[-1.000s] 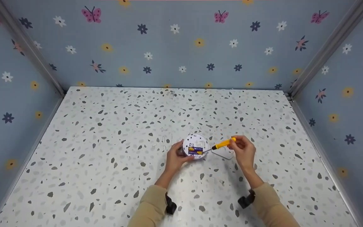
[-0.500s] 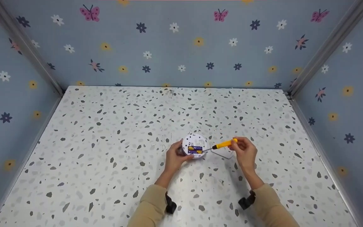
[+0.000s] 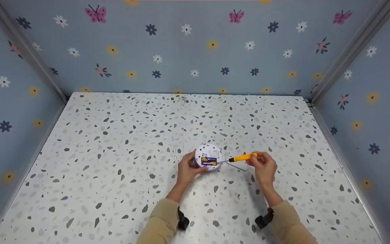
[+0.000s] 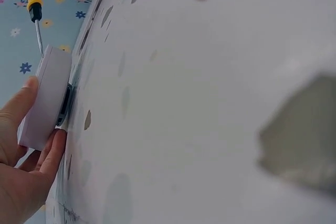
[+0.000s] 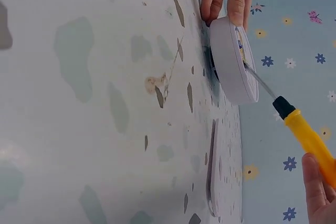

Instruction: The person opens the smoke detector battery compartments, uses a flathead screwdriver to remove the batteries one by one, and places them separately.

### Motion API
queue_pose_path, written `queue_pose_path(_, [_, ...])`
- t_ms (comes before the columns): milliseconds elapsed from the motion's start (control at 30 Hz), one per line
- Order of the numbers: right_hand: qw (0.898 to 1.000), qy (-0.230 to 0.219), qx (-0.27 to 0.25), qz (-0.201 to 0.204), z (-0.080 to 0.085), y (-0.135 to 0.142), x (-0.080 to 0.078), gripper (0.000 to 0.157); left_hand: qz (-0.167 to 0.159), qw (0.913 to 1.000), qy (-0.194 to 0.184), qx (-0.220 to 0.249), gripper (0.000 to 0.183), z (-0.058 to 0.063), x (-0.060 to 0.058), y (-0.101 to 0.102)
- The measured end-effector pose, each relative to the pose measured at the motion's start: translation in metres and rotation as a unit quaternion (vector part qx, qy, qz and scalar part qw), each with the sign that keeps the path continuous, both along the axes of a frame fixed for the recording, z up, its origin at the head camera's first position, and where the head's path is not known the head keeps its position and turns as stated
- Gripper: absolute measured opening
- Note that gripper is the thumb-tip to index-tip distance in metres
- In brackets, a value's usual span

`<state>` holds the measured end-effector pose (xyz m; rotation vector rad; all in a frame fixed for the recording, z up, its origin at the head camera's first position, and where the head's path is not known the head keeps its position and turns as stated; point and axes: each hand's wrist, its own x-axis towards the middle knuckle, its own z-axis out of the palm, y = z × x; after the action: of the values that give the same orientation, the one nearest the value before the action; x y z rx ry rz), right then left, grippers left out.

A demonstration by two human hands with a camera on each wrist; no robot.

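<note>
White round plastic device (image 3: pixel 208 149), purple-and-yellow cylindrical batteries (image 3: pixel 210 159) in its face, is gripped by left hand (image 3: pixel 186 170) at mid-tabletop (image 3: pixel 141 135); right hand (image 3: pixel 265 166) pinches yellow-handled metal screwdriver (image 3: pixel 242 157), tip beside the batteries. Far-end pinch plus slanted shaft could let the tip skid, nicking a battery.

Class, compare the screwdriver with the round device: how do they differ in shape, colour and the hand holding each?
Shape: the screwdriver is long and slim; the device is round and broad.
Colour: the screwdriver has mostly yellow on its handle; the device is mainly white.
Hand: the right hand holds the screwdriver, the left hand the device.
Shared: each is held in one hand.
</note>
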<state>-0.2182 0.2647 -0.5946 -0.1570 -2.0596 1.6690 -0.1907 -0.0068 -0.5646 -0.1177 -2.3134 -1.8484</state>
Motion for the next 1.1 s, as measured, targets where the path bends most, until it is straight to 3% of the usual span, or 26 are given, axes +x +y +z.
queue_pose_path(400, [0.995, -0.086, -0.010, -0.047, 0.001, -0.003, 0.010, 0.019, -0.007, 0.9999, 0.006, 0.013, 0.072, -0.002, -0.001, -0.001])
queue_pose_path(700, [0.996, -0.082, -0.009, -0.038, 0.010, -0.004, 0.010, 0.023, -0.004, 0.9999, -0.010, 0.008, 0.072, 0.001, 0.000, -0.001])
queue_pose_path(800, [0.997, -0.071, 0.000, -0.025, 0.019, -0.006, 0.013, 0.026, -0.004, 0.9999, -0.013, 0.009, 0.072, 0.002, 0.001, 0.000])
queue_pose_path(1000, [0.999, -0.031, -0.019, 0.018, 0.054, -0.017, 0.025, 0.025, -0.003, 0.9998, -0.018, 0.007, 0.074, 0.002, 0.000, -0.001])
queue_pose_path(1100, [0.999, -0.038, -0.017, 0.018, 0.050, -0.015, 0.023, 0.027, -0.003, 0.9998, -0.022, 0.003, 0.074, 0.001, 0.000, -0.001])
